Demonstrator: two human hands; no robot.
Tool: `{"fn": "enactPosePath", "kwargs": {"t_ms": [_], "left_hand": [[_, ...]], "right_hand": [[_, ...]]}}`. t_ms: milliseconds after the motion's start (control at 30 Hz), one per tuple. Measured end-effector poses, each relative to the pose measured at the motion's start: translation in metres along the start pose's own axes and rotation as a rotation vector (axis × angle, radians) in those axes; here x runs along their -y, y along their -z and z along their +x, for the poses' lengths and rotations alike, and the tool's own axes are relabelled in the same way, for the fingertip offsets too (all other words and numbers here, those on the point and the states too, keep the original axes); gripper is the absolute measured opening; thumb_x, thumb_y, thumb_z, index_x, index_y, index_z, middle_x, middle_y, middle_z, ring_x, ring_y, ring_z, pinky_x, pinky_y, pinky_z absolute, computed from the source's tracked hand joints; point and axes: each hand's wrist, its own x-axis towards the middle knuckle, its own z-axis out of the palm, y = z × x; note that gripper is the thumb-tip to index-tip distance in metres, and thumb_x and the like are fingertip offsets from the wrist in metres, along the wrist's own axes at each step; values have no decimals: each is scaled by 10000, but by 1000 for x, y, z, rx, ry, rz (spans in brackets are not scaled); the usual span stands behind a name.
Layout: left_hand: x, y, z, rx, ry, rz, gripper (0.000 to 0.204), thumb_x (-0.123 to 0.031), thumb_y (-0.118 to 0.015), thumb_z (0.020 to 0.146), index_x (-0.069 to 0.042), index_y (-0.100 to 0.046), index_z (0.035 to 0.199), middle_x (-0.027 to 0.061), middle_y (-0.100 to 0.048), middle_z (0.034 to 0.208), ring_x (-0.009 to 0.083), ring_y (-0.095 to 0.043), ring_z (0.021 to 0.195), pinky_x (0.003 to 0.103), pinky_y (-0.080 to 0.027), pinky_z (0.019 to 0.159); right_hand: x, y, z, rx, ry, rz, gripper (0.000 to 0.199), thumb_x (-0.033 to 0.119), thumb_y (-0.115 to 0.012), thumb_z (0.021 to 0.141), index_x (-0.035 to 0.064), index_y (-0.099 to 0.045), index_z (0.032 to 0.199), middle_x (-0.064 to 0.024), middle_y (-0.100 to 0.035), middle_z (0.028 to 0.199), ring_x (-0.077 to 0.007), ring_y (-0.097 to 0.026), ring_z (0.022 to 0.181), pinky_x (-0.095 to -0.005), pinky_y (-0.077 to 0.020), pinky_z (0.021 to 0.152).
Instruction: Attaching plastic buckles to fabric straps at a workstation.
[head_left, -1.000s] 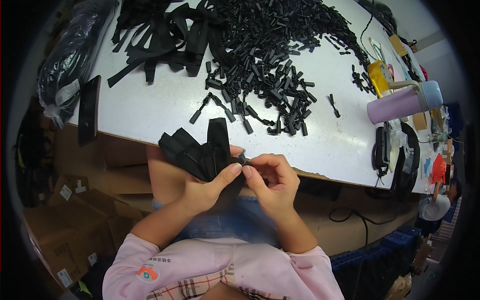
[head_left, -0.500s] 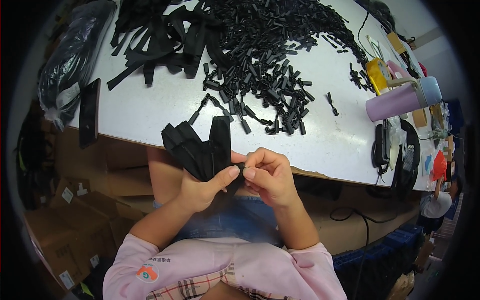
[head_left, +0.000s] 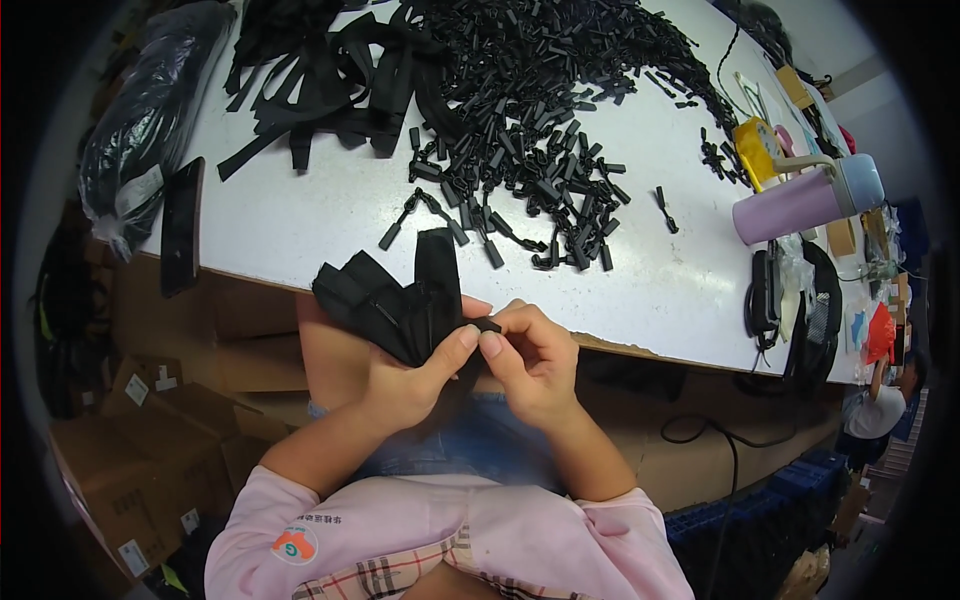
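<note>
In front of the table edge, my left hand (head_left: 420,375) is closed round a fanned bundle of black zipper strips (head_left: 385,305), their ends spreading up and to the left. Its thumb presses on one strip end (head_left: 484,325) that pokes out on the right. My right hand (head_left: 538,360) pinches at that same end, thumb tip against it and almost touching the left thumb. Whether a small slider sits between the fingers is hidden. Beyond my hands, many black zipper pulls (head_left: 545,185) lie heaped on the white table (head_left: 320,215).
More black strips (head_left: 385,100) lie loose at the far left, beside a plastic-wrapped bundle (head_left: 150,120). A lilac bottle (head_left: 785,215) and a yellow tape roll (head_left: 757,150) are at the right. Cardboard boxes (head_left: 160,460) stand at lower left; a cable (head_left: 735,470) hangs at lower right.
The strip bundle has tilted slightly left and fanned wider. My right thumb has shifted to point upward, and more of the pinched strip end shows between my hands.
</note>
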Motion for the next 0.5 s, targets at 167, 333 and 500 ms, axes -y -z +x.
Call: {"fn": "enactPosePath", "kwargs": {"t_ms": [167,333,500], "left_hand": [[-2,1,1,8,-70,30,196,-86,-544,799,3,-534,973,38,-564,846,69,-521,760,203,-436,673],[-11,9,3,57,34,100,159,-113,-569,789,-6,-555,906,28,-560,779,36,-477,603,159,-399,529],[7,15,5,3,52,-73,131,-127,-574,788,-22,-552,863,13,-546,734,42,-457,538,158,-371,467]], "right_hand": [[9,-1,1,14,-153,192,59,62,-512,810,4,-515,798,17,-457,648,-14,-380,517,-162,-299,447],[4,-4,-1,0,-262,359,51,53,-518,803,2,-513,801,23,-447,635,-13,-367,522,-163,-286,438],[8,-9,8,-58,-29,-34,99,61,-587,751,0,-516,780,15,-447,588,-14,-342,460,-176,-266,399]]}}
